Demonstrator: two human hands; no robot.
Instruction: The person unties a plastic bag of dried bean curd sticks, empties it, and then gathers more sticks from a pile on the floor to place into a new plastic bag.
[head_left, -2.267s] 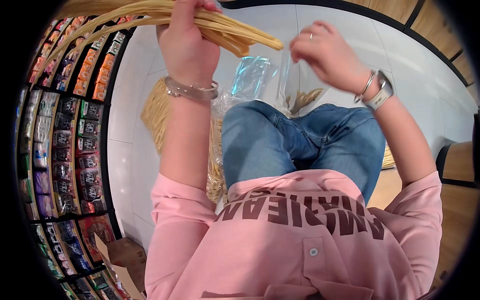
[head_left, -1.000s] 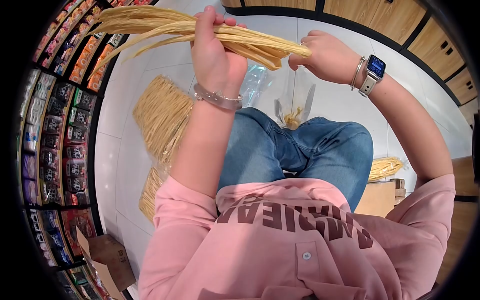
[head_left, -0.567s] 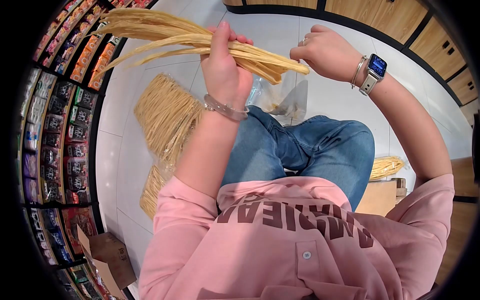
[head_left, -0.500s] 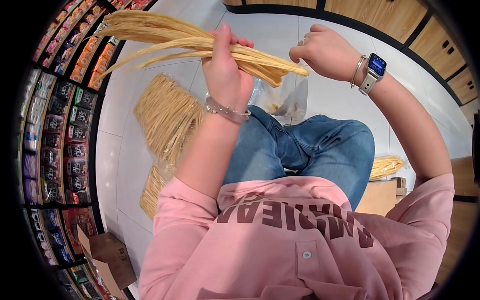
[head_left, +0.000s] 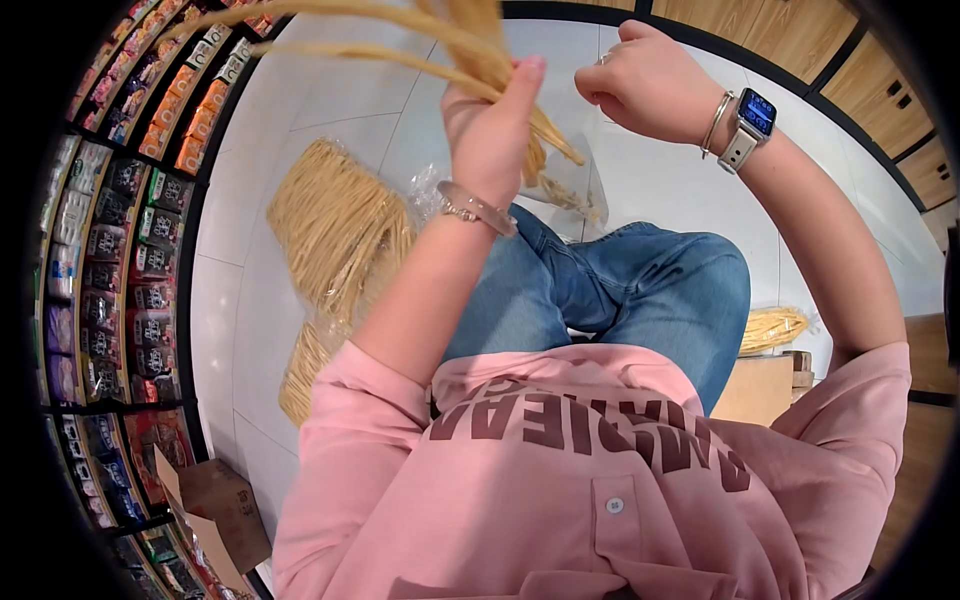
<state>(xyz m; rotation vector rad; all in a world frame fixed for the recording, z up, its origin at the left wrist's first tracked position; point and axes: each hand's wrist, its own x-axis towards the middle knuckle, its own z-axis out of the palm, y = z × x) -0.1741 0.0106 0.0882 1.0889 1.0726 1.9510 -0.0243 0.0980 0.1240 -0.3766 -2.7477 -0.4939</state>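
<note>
My left hand (head_left: pixel 490 135) is wrapped round a bundle of long, dry yellow sticks (head_left: pixel 480 50), which is blurred and runs past the top edge of the view. A few loose strands stick out to the left. To the right, my right hand (head_left: pixel 640 85) is raised with its fingers curled in; whatever it may hold is hidden. Below the bundle lies a clear plastic bag (head_left: pixel 580 190) with small pieces inside. A large wrapped pack of similar sticks (head_left: pixel 340 225) rests on the floor left of my knees.
Shelves of packaged goods (head_left: pixel 110 280) line the left side, with an open cardboard box (head_left: pixel 225 505) at their foot. Wooden cabinets (head_left: pixel 790 40) stand at the upper right. Another yellow pack (head_left: pixel 772 330) lies by a cardboard piece (head_left: pixel 755 390) beside my leg.
My left hand has moved right and turned, swinging the bundle from lying leftward to pointing more upward. My right hand has risen slightly.
</note>
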